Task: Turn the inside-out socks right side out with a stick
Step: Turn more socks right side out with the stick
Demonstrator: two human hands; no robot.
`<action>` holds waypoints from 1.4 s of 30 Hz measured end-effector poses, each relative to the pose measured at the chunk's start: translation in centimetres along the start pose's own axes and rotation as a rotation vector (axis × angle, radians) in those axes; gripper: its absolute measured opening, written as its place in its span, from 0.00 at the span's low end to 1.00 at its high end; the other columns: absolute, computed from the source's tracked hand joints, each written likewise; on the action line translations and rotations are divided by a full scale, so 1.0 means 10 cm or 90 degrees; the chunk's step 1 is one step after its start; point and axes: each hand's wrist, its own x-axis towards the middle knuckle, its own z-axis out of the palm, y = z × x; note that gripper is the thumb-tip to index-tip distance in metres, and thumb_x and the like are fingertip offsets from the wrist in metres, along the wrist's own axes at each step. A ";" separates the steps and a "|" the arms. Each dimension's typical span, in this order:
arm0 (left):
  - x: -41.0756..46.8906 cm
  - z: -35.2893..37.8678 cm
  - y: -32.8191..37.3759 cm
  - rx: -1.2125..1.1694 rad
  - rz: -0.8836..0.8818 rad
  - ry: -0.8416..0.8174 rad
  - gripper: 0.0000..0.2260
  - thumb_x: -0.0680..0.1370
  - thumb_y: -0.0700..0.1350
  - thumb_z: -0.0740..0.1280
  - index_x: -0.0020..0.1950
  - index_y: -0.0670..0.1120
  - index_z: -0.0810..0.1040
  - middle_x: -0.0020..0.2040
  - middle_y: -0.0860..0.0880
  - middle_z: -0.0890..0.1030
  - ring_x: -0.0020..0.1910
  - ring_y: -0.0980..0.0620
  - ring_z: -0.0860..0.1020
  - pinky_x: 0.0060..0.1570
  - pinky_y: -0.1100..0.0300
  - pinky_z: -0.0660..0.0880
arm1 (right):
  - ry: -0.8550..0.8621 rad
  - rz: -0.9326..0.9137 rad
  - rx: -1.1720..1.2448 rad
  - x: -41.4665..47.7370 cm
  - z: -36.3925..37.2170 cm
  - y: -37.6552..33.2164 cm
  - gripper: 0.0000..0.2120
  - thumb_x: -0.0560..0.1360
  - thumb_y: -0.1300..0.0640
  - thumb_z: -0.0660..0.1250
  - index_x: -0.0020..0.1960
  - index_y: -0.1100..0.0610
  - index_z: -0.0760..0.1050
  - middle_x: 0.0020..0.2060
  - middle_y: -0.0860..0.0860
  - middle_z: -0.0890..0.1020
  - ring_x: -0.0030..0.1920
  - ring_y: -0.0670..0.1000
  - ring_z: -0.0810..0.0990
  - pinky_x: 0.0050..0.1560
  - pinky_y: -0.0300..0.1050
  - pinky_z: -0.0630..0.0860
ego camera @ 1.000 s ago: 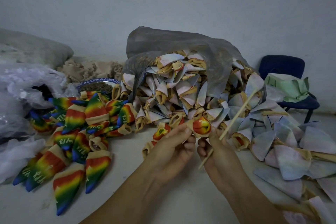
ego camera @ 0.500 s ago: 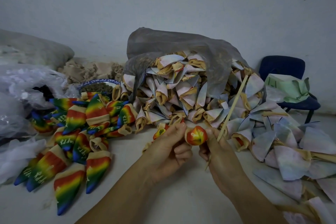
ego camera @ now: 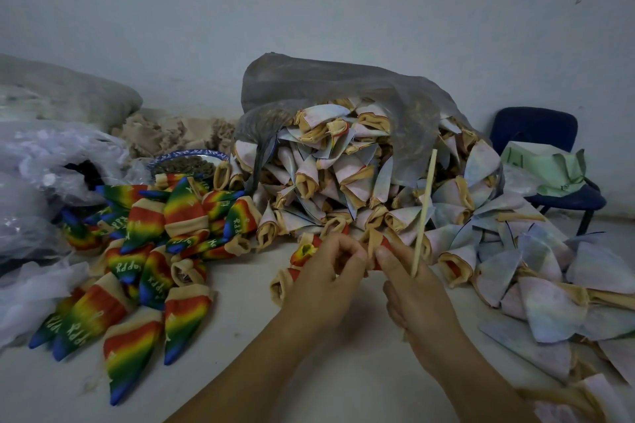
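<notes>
**Friend:** What's the big heap at the back?

**Me:** The inside-out socks (ego camera: 343, 175), pale side showing. They spill from the grey plastic bag (ego camera: 326, 86) towards me, so the next one is near.

**Friend:** And the bright ones?

**Me:** The rainbow socks (ego camera: 154, 251) on my left look finished. They lie beside the heap as their own pile, I'd say so the two don't mix.

**Friend:** Your hands?

**Me:** My left hand (ego camera: 323, 282) has its fingers curled, pinching the tan cuff of one sock (ego camera: 374, 242) just in front of the heap. My right hand (ego camera: 419, 292) pinches the other side with the thumb. It also grips the stick (ego camera: 425, 213), nearly upright and clear of the cloth. I'd judge I'm spreading the cuff for it.
</notes>
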 end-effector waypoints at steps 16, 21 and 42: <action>0.04 0.01 0.04 -0.316 -0.175 0.044 0.07 0.81 0.46 0.64 0.46 0.45 0.79 0.45 0.45 0.83 0.46 0.50 0.80 0.52 0.54 0.74 | 0.028 -0.041 -0.193 0.01 0.06 0.06 0.23 0.71 0.35 0.53 0.42 0.53 0.75 0.26 0.42 0.76 0.26 0.38 0.72 0.27 0.29 0.67; 0.05 0.03 0.01 -0.302 -0.198 0.079 0.07 0.81 0.47 0.64 0.46 0.49 0.78 0.48 0.46 0.82 0.48 0.51 0.79 0.49 0.58 0.73 | 0.021 -0.026 -0.248 0.02 -0.02 0.11 0.27 0.70 0.31 0.53 0.33 0.53 0.74 0.22 0.45 0.72 0.24 0.41 0.69 0.27 0.32 0.68; 0.07 -0.08 -0.22 0.426 0.168 0.152 0.10 0.80 0.45 0.66 0.60 0.50 0.81 0.62 0.52 0.77 0.64 0.51 0.71 0.62 0.52 0.66 | 0.313 -0.170 -0.769 0.17 -0.58 -0.01 0.24 0.79 0.50 0.49 0.59 0.64 0.76 0.62 0.62 0.76 0.62 0.62 0.72 0.64 0.57 0.67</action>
